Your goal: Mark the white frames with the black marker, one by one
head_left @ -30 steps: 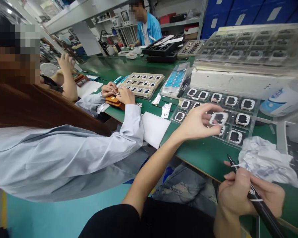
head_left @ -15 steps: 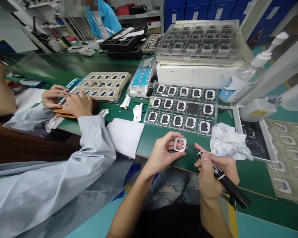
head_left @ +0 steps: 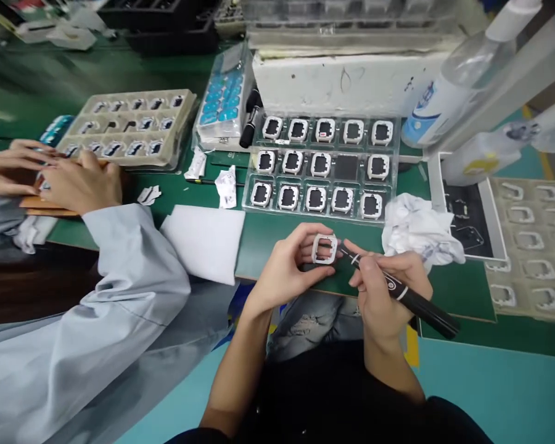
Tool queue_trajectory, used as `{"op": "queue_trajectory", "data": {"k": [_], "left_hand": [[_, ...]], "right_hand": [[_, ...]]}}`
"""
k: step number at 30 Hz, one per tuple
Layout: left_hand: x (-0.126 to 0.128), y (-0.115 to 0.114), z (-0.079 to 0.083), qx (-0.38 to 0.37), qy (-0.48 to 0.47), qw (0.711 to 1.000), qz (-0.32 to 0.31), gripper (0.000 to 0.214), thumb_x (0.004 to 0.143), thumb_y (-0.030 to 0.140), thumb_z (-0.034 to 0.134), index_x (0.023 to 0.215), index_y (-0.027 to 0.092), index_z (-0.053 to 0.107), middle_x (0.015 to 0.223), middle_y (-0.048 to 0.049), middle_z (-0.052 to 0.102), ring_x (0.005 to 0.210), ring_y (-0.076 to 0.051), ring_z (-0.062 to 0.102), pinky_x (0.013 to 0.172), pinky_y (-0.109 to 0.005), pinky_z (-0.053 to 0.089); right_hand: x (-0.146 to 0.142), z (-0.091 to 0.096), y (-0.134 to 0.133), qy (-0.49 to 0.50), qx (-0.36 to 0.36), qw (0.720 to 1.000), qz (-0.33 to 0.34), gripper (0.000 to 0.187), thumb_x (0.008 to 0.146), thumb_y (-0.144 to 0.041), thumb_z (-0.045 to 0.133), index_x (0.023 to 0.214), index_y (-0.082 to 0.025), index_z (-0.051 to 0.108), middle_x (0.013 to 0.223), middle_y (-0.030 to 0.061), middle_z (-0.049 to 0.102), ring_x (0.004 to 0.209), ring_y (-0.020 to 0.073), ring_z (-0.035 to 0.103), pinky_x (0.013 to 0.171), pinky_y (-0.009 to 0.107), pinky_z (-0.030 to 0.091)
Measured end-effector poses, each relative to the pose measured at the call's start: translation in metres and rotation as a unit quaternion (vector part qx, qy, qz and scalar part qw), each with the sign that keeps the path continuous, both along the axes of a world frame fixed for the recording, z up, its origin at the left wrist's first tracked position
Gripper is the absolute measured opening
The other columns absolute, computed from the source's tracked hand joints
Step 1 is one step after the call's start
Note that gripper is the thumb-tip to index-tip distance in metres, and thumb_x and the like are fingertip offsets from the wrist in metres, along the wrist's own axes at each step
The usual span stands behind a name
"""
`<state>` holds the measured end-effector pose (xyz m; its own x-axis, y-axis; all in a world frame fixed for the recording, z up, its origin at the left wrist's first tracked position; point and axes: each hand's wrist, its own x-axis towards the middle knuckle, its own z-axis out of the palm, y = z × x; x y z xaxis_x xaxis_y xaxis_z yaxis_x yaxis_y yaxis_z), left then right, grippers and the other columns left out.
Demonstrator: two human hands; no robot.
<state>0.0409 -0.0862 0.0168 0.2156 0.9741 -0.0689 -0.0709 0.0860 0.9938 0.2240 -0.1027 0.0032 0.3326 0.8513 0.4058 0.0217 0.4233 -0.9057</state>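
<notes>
My left hand (head_left: 284, 268) pinches a small whitish square frame (head_left: 334, 250), like a watch case, between thumb and fingers. Its open middle faces me. A black marker pen (head_left: 428, 313) with white bands lies in the closed grip of my right hand (head_left: 383, 293). The pen's tip points left, at or very near the frame's right side; whether it touches I cannot tell. Just beyond my hands is a clear plastic tray (head_left: 346, 168) holding rows of similar frames with dark centres. One pocket in its middle row has no frame.
A co-worker's hands (head_left: 81, 185) work at the left beside a beige tray (head_left: 178, 139). A white foam sheet (head_left: 208, 240) and crumpled paper (head_left: 419, 231) flank my hands. Behind stand a white box (head_left: 324, 86) and a bottle (head_left: 444, 92). Another frame tray (head_left: 527, 253) lies right.
My view has tilted down and shifted right. The pen tip has come closer to the frame's right edge. Both hands keep their holds.
</notes>
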Motion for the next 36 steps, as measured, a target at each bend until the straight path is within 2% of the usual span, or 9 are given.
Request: {"op": "queue_trajectory", "data": {"k": [3,5,9,15,19,24,30,36], "left_hand": [[0.0,-0.003,-0.002,0.01,-0.011,1.0,-0.004,0.048,0.098,0.018,0.091,0.141,0.026,0.072,0.134,-0.0093,0.093,0.123,-0.023,0.094,0.109,-0.033,0.077],[0.001,-0.005,-0.002,0.011,0.014,1.0,0.004,0.044,0.099,0.02,0.091,0.138,0.026,0.073,0.132,-0.0082,0.093,0.122,-0.024,0.094,0.109,-0.034,0.078],[0.004,-0.007,-0.004,0.04,0.068,0.997,0.021,0.039,0.102,0.022,0.089,0.137,0.029,0.074,0.124,-0.0037,0.093,0.117,-0.022,0.094,0.106,-0.033,0.078],[0.007,-0.014,-0.01,0.097,0.149,0.983,0.048,0.032,0.11,0.025,0.084,0.139,0.031,0.075,0.128,-0.0025,0.092,0.114,-0.02,0.093,0.103,-0.029,0.076],[0.009,-0.017,-0.011,0.102,0.173,0.978,0.055,0.029,0.112,0.028,0.084,0.139,0.03,0.076,0.13,-0.0033,0.093,0.112,-0.02,0.092,0.1,-0.029,0.076],[0.01,-0.019,-0.01,0.107,0.172,0.978,0.058,0.031,0.112,0.023,0.082,0.141,0.031,0.074,0.128,-0.0016,0.092,0.112,-0.019,0.092,0.101,-0.027,0.074],[0.013,-0.022,-0.012,0.102,0.203,0.972,0.067,0.035,0.111,0.023,0.08,0.144,0.033,0.074,0.131,-0.0017,0.093,0.115,-0.021,0.093,0.102,-0.03,0.075],[0.013,-0.023,-0.012,0.111,0.198,0.971,0.074,0.039,0.108,0.019,0.083,0.143,0.034,0.075,0.128,-0.0004,0.094,0.113,-0.022,0.094,0.098,-0.03,0.075]], "right_hand": [[-0.002,0.0,0.002,0.014,0.028,0.999,0.024,0.029,0.114,-0.032,0.092,0.097,-0.026,0.069,0.065,-0.0109,0.066,0.05,0.017,0.067,0.101,0.058,0.085],[-0.003,0.0,0.003,0.0,0.035,0.999,0.023,0.028,0.116,-0.036,0.091,0.098,-0.027,0.07,0.065,-0.0112,0.066,0.051,0.0182,0.069,0.104,0.061,0.085],[-0.005,-0.004,0.003,-0.037,0.057,0.998,0.019,0.025,0.116,-0.036,0.092,0.1,-0.028,0.074,0.068,-0.01,0.067,0.053,0.0196,0.073,0.099,0.055,0.086],[0.001,-0.008,-0.002,-0.075,0.046,0.996,0.02,0.019,0.116,-0.033,0.093,0.105,-0.028,0.078,0.078,-0.0053,0.077,0.061,0.0228,0.081,0.088,0.048,0.085],[0.003,-0.008,-0.004,-0.083,0.041,0.995,0.027,0.015,0.116,-0.03,0.091,0.109,-0.029,0.079,0.079,-0.006,0.078,0.064,0.0223,0.082,0.094,0.048,0.085],[0.002,-0.009,-0.005,-0.094,0.034,0.995,0.017,0.014,0.116,-0.028,0.091,0.109,-0.029,0.079,0.084,-0.0042,0.082,0.085,0.0266,0.092,0.088,0.041,0.083],[0.003,-0.006,-0.005,-0.122,0.023,0.992,-0.007,0.02,0.116,-0.035,0.091,0.104,-0.028,0.078,0.082,-0.0037,0.081,0.068,0.0237,0.085,0.083,0.042,0.082],[0.001,-0.004,-0.004,-0.134,0.03,0.99,-0.02,0.019,0.116,-0.032,0.09,0.103,-0.028,0.077,0.078,-0.0052,0.078,0.075,0.0239,0.088,0.082,0.038,0.082]]}}
